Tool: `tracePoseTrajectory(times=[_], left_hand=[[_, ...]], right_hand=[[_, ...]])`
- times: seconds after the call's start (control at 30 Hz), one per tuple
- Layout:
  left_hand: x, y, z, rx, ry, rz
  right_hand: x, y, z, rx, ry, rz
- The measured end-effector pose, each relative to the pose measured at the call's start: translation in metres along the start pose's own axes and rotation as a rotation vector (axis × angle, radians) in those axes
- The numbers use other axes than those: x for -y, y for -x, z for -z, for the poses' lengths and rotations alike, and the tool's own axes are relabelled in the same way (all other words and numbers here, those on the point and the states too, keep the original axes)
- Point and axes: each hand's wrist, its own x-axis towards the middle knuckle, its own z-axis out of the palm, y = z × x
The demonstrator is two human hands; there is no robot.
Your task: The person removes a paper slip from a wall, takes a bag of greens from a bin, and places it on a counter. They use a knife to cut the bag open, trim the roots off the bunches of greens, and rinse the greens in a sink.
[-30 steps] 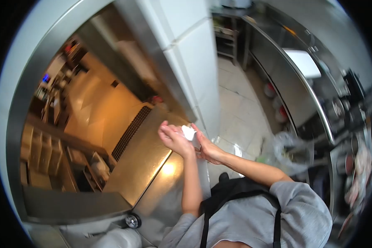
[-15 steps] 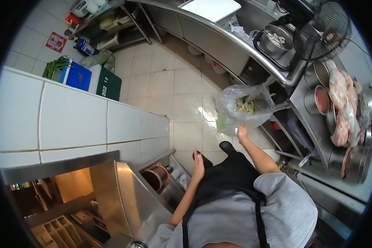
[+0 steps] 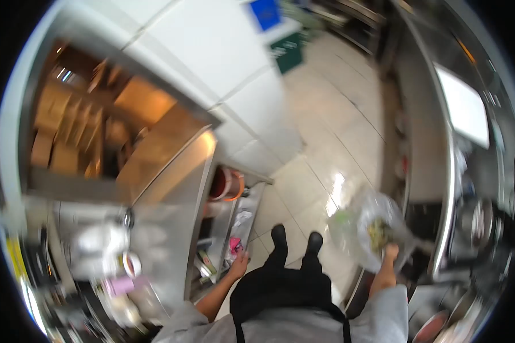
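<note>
My right hand (image 3: 390,251) is at the near right rim of a clear plastic bag (image 3: 355,240), which has yellow-green scraps (image 3: 377,233) inside. Motion blurs its fingers, and I cannot tell what they hold. Lower left, my left hand (image 3: 239,264) has its fingers stretched out with nothing in them. A small pink thing (image 3: 236,246) on the lower shelf lies just beyond those fingertips.
A dark red bucket (image 3: 228,184) with an orange rim stands on the shelf under the steel counter (image 3: 171,228) at left. A steel pot (image 3: 475,223) and a white board (image 3: 462,106) sit on the right counter. Pale floor tiles (image 3: 309,188) run between.
My view has swung left, bringing the left counter into sight. My right hand has moved from beside the bag to its rim. My left hand is now close to the lower shelf.
</note>
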Motion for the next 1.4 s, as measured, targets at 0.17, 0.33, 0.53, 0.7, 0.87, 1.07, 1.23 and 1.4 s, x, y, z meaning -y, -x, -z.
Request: tracePoseTrajectory(times=[0.17,0.33,0.53,0.7,0.87,1.07,1.23,1.4], left_hand=[[0.008,0.058,-0.015,0.048,0.150,0.114],[0.046,0.096,-0.024,0.007,0.185,0.194],[0.109,0.149,-0.027,-0.048,0.240,0.305],[0.168,0.193,-0.036,-0.064,0.261,0.365],[0.216,0.240,-0.053,-0.006,0.225,0.444],[0.219,0.246,-0.050,0.006,0.175,0.545],[0.191,0.191,-0.055,-0.135,0.263,0.336],[0.110,0.174,-0.039,-0.176,0.414,0.137]], right_hand=[[0.022,0.017,0.028,-0.034,0.121,0.118],[0.042,0.043,0.051,-0.079,0.202,0.205],[0.046,0.055,0.071,-0.153,0.240,0.283],[0.032,0.041,0.059,-0.039,0.153,0.324],[0.024,0.072,0.062,-0.135,0.259,0.289],[0.027,0.076,0.057,-0.025,0.350,0.309],[0.072,0.080,0.068,0.090,0.305,0.351],[0.114,0.071,-0.015,0.130,0.244,0.422]])
